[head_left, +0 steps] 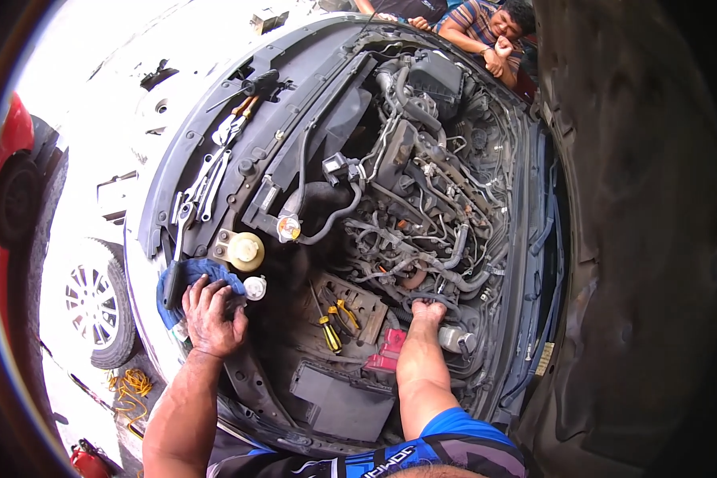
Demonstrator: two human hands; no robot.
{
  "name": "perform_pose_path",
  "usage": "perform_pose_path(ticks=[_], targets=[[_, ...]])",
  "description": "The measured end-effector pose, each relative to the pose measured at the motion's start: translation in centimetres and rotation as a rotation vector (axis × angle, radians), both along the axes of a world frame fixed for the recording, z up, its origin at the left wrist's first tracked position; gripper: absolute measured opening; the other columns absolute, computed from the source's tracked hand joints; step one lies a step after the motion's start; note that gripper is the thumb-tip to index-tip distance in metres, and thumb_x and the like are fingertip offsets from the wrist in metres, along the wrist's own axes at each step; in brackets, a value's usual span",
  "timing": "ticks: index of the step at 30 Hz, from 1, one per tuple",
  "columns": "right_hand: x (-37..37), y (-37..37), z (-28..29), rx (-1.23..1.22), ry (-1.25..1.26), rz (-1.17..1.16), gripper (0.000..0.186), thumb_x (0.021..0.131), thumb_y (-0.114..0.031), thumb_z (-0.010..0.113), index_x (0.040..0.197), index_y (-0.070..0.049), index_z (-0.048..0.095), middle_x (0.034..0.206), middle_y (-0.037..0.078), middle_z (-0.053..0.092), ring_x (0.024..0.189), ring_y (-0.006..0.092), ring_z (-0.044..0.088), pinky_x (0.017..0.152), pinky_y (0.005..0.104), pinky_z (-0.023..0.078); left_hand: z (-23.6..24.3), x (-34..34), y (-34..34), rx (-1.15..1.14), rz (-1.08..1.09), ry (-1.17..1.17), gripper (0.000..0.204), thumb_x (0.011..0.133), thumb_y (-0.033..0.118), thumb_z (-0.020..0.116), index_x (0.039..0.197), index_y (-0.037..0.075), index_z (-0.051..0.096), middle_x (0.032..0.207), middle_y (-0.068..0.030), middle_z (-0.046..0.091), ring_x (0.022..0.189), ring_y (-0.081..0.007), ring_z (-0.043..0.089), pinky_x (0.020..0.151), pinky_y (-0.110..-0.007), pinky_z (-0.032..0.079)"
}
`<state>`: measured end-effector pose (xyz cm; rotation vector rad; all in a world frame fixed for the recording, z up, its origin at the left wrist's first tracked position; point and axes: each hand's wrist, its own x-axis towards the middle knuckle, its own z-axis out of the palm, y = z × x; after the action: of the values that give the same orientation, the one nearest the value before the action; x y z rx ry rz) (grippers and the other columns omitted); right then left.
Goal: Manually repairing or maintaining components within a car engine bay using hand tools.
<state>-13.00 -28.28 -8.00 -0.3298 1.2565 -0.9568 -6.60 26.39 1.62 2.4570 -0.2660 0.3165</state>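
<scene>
My left hand (217,320) lies palm down on the front edge of the engine bay, fingers stretched over a blue cloth (201,272). Close by its fingers, the black handle of a ratchet (175,280) rests on the cloth. My right hand (429,311) reaches down into the engine bay (446,239) beside a black hose, between the engine and the far-side wall. Its fingertips are hidden among the hoses, so I cannot make out what they touch. A red plastic cover (387,350) sits beside my right forearm.
Wrenches (207,183), pliers (233,127) and a screwdriver (251,86) lie along the front panel. A yellow screwdriver (331,336) and yellow-handled pliers (346,315) rest on the battery tray (365,309). The raised hood (637,239) stands at right. A person (490,36) leans at the far side.
</scene>
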Motion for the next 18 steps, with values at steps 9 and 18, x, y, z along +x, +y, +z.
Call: perform_pose_path(ticks=[9, 18], targets=[[-0.3, -0.5, -0.2, -0.01, 0.06, -0.051, 0.017, 0.087, -0.023, 0.047, 0.073, -0.017, 0.054, 0.066, -0.005, 0.05, 0.057, 0.0116, 0.046, 0.058, 0.0272, 0.042, 0.0, 0.0, 0.0, -0.004, -0.009, -0.011, 0.038, 0.068, 0.021, 0.067, 0.103, 0.006, 0.065, 0.111, -0.0123, 0.063, 0.121, -0.0379, 0.05, 0.105, -0.056, 0.032], [-0.2, 0.1, -1.3, 0.101, 0.222, 0.103, 0.019, 0.087, -0.03, 0.044, 0.088, -0.018, 0.058, 0.079, -0.003, 0.053, 0.07, 0.013, 0.048, 0.068, 0.0311, 0.037, -0.1, -0.1, 0.2, 0.01, -0.001, -0.013, 0.037, 0.069, 0.022, 0.066, 0.102, 0.005, 0.064, 0.111, -0.0126, 0.063, 0.12, -0.0386, 0.051, 0.104, -0.056, 0.032]])
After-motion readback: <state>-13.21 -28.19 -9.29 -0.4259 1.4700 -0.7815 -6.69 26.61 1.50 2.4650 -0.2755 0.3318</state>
